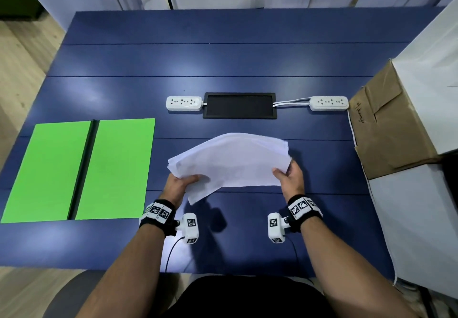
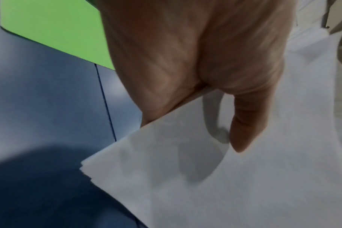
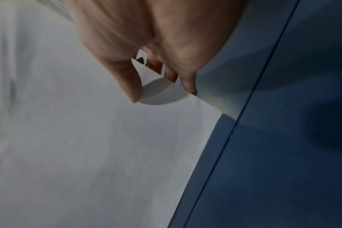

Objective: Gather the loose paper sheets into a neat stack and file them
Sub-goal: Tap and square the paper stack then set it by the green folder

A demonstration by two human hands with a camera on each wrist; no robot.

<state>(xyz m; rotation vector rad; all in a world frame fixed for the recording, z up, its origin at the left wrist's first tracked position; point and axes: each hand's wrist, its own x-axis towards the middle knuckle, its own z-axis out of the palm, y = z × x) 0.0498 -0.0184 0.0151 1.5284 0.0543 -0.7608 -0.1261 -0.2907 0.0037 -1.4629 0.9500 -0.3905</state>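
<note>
A sheaf of white paper sheets [image 1: 230, 160] is held above the blue table [image 1: 223, 60], bowed upward in the middle, its edges not aligned. My left hand [image 1: 182, 181] grips its left side, thumb on top and fingers hidden beneath the paper sheets [image 2: 215, 177]. My right hand [image 1: 288, 172] pinches the right edge, thumb on top of the paper sheets [image 3: 88, 146] and fingers under them. An open green folder [image 1: 81, 169] with a dark spine lies flat on the table to the left; a corner of the green folder [image 2: 55, 27] shows in the left wrist view.
Two white power strips [image 1: 184, 103] [image 1: 328, 103] flank a black cable hatch [image 1: 239, 105] behind the paper. A brown cardboard box [image 1: 386, 129] and a white block [image 1: 426, 89] stand at the table's right edge.
</note>
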